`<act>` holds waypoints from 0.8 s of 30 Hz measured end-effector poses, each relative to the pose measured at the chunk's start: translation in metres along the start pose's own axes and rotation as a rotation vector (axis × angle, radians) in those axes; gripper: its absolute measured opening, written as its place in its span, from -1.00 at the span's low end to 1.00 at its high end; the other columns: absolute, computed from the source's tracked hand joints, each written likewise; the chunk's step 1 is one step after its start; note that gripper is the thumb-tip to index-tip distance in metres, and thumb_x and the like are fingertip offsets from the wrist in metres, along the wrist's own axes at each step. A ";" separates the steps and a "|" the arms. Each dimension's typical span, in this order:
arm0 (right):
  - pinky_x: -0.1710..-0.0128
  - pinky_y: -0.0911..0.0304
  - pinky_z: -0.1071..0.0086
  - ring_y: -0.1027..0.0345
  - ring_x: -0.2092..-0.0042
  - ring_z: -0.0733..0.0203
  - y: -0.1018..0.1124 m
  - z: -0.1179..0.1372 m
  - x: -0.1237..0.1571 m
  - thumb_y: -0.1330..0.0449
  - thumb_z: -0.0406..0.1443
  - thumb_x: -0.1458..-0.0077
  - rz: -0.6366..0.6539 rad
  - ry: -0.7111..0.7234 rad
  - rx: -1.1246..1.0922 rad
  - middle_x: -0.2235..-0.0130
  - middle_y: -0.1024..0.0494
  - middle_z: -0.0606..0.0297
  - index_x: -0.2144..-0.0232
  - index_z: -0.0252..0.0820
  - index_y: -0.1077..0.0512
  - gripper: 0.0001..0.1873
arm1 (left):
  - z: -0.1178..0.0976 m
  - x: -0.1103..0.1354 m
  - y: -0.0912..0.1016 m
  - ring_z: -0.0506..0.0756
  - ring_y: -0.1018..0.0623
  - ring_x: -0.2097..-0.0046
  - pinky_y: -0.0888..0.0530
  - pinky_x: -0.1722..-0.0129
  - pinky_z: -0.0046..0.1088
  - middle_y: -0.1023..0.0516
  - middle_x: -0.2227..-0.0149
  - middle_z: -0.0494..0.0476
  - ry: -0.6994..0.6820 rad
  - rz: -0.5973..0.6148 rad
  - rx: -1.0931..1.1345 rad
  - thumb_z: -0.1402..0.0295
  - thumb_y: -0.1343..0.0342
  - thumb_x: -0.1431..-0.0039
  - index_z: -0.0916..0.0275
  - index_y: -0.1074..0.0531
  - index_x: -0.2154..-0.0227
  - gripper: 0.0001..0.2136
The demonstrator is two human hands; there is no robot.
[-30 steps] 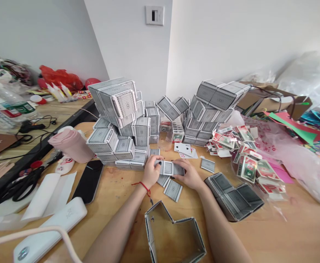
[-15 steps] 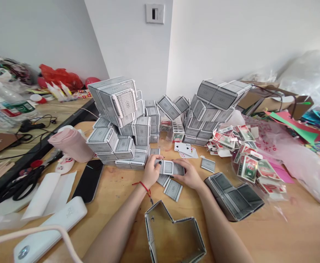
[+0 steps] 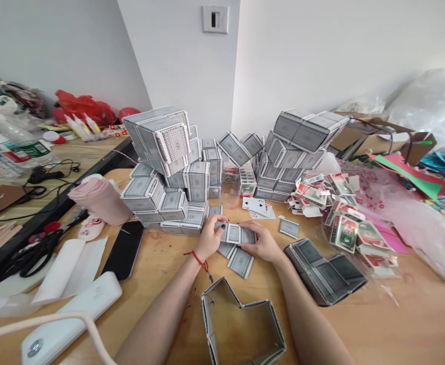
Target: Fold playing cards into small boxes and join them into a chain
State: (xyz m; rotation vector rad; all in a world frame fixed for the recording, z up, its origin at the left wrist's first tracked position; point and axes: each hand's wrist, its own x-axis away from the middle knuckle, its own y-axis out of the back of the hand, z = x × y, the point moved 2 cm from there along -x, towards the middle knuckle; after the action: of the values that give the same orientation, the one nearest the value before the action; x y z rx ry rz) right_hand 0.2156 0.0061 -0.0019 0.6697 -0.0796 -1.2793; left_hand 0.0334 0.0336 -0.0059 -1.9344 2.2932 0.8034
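My left hand [image 3: 210, 236] and my right hand [image 3: 262, 242] grip opposite ends of a short row of joined playing cards [image 3: 233, 233], backs up, with grey patterned faces. The left thumb presses on top; the right fingers close round the other end. Under and in front of them lie loose folded cards, one folded card [image 3: 241, 262] showing plainly on the table. Nearer me, between my forearms, stands an open heart-shaped frame [image 3: 242, 306] made of cards. To the right of my right forearm sits a second heart-shaped card box [image 3: 326, 274].
Stacked card boxes stand at the back left [image 3: 157, 142] and back right [image 3: 294, 152]. Opened card packs [image 3: 346, 230] are heaped on the right. A black phone [image 3: 124, 249], a white power bank [image 3: 72, 319] and a pink cup [image 3: 99, 199] lie or stand on the left.
Almost nothing differs. Both hands still hold the row of cards in nearly the same place, with only a very slight shift of the view.
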 end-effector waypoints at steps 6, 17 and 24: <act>0.05 -0.15 0.18 -0.27 0.08 0.07 -0.003 -0.001 0.000 -0.29 -0.25 0.25 -0.019 -0.012 0.016 0.12 -0.41 0.15 0.11 -0.14 -0.33 -0.45 | -0.003 0.001 0.000 0.06 -0.36 0.15 -0.29 0.08 -0.34 -0.37 0.26 0.10 -0.017 -0.008 -0.037 0.64 0.10 0.08 0.24 -0.29 0.32 -0.74; 0.06 -0.17 0.19 -0.29 0.09 0.08 -0.006 0.000 -0.001 -0.29 -0.22 0.24 -0.030 -0.014 0.036 0.12 -0.42 0.15 0.11 -0.15 -0.34 -0.45 | -0.008 0.002 -0.001 0.07 -0.35 0.14 -0.27 0.07 -0.31 -0.35 0.25 0.11 -0.049 0.024 -0.096 0.62 0.10 0.05 0.24 -0.28 0.31 -0.76; 0.07 -0.17 0.18 -0.28 0.09 0.07 -0.009 -0.001 -0.001 -0.29 -0.22 0.25 -0.024 -0.010 0.043 0.12 -0.42 0.15 0.11 -0.14 -0.34 -0.45 | -0.006 0.002 -0.003 0.07 -0.35 0.15 -0.27 0.08 -0.31 -0.35 0.26 0.11 -0.041 0.039 -0.098 0.63 0.11 0.06 0.23 -0.29 0.32 -0.75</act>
State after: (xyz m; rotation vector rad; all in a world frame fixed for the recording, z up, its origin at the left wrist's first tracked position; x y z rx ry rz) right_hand 0.2080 0.0061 -0.0065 0.7030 -0.1076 -1.3068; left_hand 0.0370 0.0290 -0.0027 -1.8965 2.3167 0.9679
